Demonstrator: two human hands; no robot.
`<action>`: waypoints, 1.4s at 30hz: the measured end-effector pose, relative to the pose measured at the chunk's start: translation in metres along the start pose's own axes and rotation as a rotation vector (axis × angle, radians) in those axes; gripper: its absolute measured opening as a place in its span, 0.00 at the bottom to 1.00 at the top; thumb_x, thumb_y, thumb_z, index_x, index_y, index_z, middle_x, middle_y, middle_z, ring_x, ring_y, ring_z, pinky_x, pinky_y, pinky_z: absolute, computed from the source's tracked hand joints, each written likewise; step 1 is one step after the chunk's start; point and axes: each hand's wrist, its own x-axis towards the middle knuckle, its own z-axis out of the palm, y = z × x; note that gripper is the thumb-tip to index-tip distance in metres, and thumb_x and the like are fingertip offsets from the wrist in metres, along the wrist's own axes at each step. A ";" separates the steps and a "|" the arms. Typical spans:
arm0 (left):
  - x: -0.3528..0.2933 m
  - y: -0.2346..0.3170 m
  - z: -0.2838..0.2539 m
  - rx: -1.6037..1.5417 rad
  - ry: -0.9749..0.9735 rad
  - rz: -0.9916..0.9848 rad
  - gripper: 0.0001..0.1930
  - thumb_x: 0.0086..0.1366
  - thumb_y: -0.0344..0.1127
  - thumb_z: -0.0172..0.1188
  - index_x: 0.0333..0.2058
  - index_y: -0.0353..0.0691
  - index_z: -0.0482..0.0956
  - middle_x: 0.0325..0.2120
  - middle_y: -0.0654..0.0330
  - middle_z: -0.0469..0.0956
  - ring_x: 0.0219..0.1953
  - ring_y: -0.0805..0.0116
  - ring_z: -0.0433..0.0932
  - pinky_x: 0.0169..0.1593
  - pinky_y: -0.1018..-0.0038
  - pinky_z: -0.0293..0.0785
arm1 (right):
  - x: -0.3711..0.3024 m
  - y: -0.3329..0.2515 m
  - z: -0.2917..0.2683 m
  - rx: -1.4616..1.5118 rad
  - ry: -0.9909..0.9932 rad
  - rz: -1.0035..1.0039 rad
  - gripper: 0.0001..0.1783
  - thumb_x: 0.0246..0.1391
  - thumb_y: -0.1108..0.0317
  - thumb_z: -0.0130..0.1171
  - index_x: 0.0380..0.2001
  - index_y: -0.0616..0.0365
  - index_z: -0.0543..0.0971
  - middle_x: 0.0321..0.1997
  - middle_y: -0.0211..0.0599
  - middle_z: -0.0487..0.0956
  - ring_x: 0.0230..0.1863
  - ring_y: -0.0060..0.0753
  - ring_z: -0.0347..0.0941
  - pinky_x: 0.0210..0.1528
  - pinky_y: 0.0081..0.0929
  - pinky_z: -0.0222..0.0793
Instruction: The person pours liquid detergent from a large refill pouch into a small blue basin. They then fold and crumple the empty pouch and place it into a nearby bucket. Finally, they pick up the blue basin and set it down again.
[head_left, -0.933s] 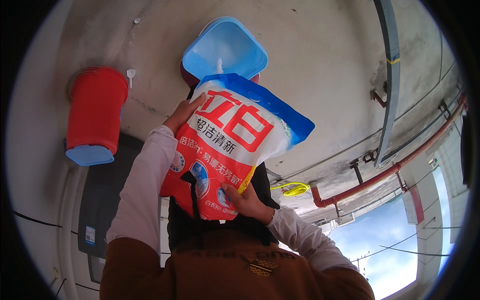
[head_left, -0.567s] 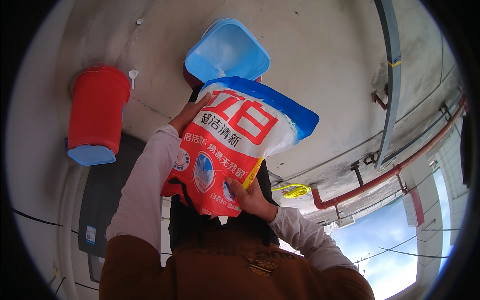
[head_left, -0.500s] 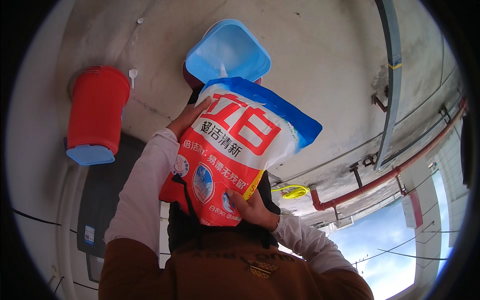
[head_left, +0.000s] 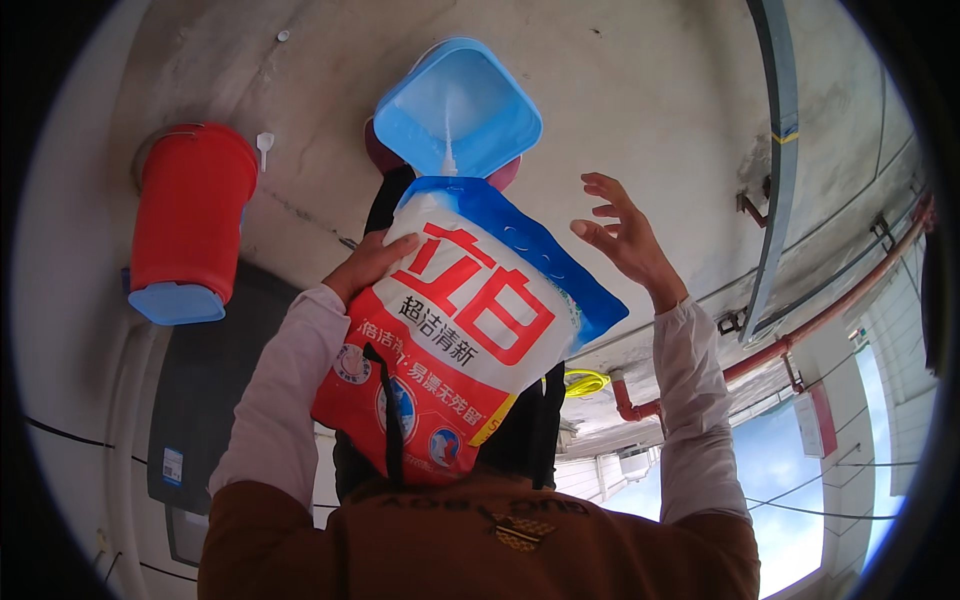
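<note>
A large red, white and blue bag of washing powder (head_left: 455, 315) leans in front of my body, its blue top end tipped toward a light blue basin (head_left: 512, 115). White powder (head_left: 449, 135) runs in a thin line from the bag's far left corner into the basin. My left hand (head_left: 368, 266) grips the bag's left side near the top, thumb on its front. My right hand (head_left: 628, 238) is off the bag, raised to its right with fingers apart and nothing in them. The bag's underside is hidden.
A red bucket (head_left: 190, 210) stands at the left, with a light blue container (head_left: 178, 303) beside it and a white scoop (head_left: 265, 148) on the concrete floor. On the right are a coiled yellow hose (head_left: 584, 383), a red pipe (head_left: 765, 358) and a grey pipe (head_left: 785, 170).
My right hand has let go of the bag's lower front and moved up and right, opening. The bag has shifted slightly toward me and left. More of the powder line shows.
</note>
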 end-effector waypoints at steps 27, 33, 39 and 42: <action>0.006 -0.027 0.012 0.162 0.183 0.239 0.28 0.62 0.53 0.53 0.50 0.33 0.70 0.39 0.57 0.77 0.34 0.69 0.77 0.41 0.77 0.72 | -0.030 0.039 0.135 0.572 0.076 0.238 0.19 0.58 0.58 0.52 0.35 0.68 0.78 0.27 0.38 0.80 0.25 0.23 0.72 0.32 0.23 0.68; -0.010 -0.032 0.013 0.153 0.160 0.232 0.28 0.62 0.53 0.53 0.49 0.33 0.70 0.39 0.57 0.77 0.34 0.69 0.77 0.41 0.77 0.72 | -0.022 0.045 0.125 0.567 -0.023 0.401 0.21 0.58 0.56 0.51 0.33 0.68 0.78 0.25 0.39 0.79 0.27 0.23 0.72 0.33 0.24 0.68; -0.015 -0.038 0.009 0.151 0.164 0.228 0.28 0.62 0.53 0.53 0.49 0.33 0.70 0.39 0.57 0.77 0.34 0.69 0.77 0.41 0.77 0.72 | -0.026 0.039 0.122 0.516 -0.026 0.431 0.22 0.58 0.55 0.51 0.32 0.67 0.79 0.25 0.39 0.79 0.26 0.25 0.73 0.31 0.25 0.69; -0.014 -0.043 0.014 0.158 0.189 0.249 0.28 0.62 0.53 0.53 0.49 0.33 0.70 0.39 0.57 0.77 0.34 0.69 0.77 0.41 0.77 0.72 | -0.024 0.047 0.130 0.500 0.053 0.452 0.20 0.58 0.55 0.52 0.32 0.65 0.79 0.26 0.36 0.79 0.26 0.25 0.73 0.30 0.24 0.68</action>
